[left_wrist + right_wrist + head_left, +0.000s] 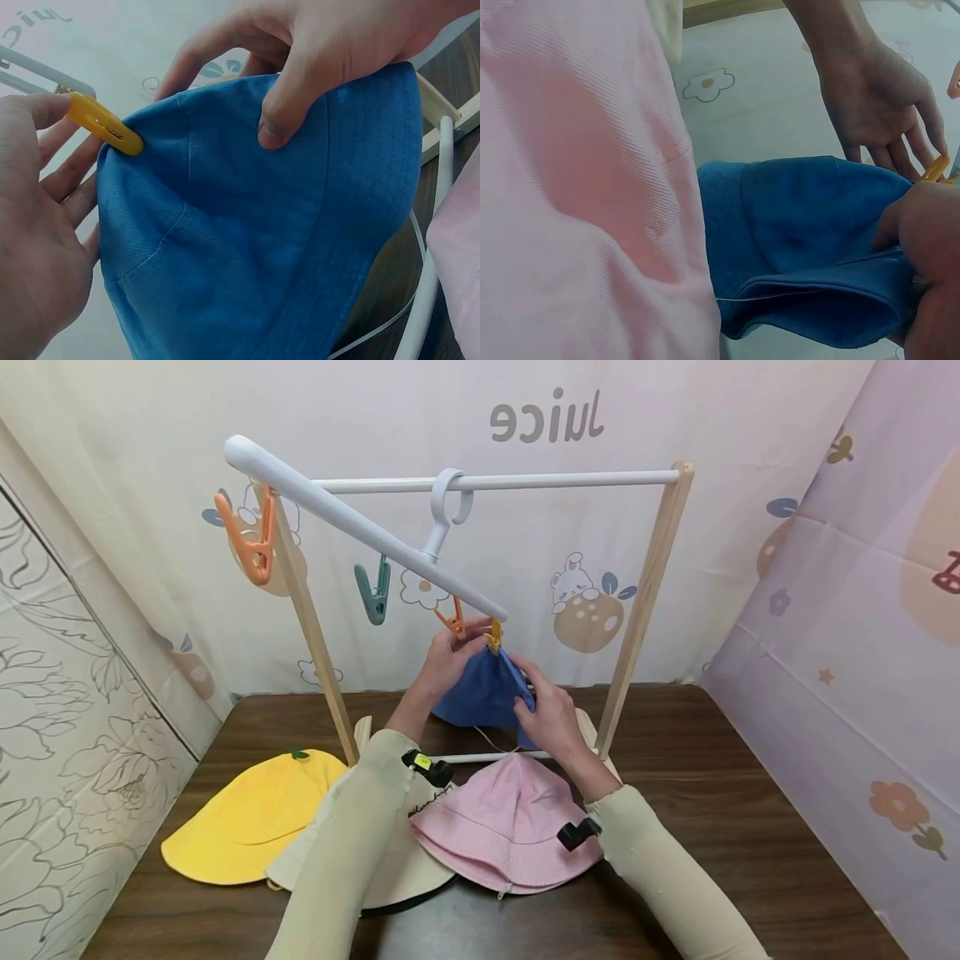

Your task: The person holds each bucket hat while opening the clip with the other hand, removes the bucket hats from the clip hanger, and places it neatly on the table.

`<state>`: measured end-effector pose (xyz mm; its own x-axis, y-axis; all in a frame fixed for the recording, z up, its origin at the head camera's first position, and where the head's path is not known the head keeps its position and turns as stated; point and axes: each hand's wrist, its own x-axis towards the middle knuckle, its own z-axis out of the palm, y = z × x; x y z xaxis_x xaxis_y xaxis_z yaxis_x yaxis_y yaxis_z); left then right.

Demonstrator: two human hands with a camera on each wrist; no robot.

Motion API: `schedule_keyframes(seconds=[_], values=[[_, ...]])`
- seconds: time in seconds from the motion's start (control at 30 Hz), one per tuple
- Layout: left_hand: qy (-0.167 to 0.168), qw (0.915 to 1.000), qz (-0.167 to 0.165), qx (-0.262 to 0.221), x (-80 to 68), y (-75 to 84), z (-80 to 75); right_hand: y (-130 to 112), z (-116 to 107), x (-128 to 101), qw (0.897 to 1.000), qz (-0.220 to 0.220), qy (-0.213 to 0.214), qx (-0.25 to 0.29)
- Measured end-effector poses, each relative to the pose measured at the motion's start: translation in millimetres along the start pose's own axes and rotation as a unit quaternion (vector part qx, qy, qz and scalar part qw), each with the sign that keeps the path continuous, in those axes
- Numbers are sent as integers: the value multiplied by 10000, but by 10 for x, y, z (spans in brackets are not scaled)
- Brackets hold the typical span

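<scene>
A blue bucket hat [476, 689] hangs under the near right end of a white clip hanger [360, 531], its cloth in the jaws of a yellow clothespin [105, 125]. My right hand [551, 714] grips the hat, thumb on the near face and fingers behind, as the left wrist view shows. My left hand [442, 668] pinches the clothespin's handle end, its other fingers loosely spread behind the hat. In the right wrist view, the hat's open underside faces the camera, with a thin cord [769, 298] across it. The left fingertips are at the clothespin there.
The hanger hooks over the white bar [570, 481] of a wooden rack [648, 593]. Orange [251, 547] and green [375, 593] clothespins hang from it, plus a smaller orange one [453, 618]. Yellow [262, 810], cream [401, 877] and pink [517, 818] hats lie on the dark table [720, 802].
</scene>
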<state>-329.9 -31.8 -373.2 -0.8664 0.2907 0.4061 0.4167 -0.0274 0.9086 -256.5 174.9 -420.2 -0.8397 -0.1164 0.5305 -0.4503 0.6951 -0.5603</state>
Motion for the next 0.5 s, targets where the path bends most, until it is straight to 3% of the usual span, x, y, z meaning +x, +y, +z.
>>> schedule_keyframes(seconds=[0.27,0.5], values=[[-184,9985,-338,-384,0,-13,-13,12,7,-18,10000,-6,-22,65],[-462,9969,-312,-560,-17,-16,-30,1,-5,-44,9999,-39,-52,92]])
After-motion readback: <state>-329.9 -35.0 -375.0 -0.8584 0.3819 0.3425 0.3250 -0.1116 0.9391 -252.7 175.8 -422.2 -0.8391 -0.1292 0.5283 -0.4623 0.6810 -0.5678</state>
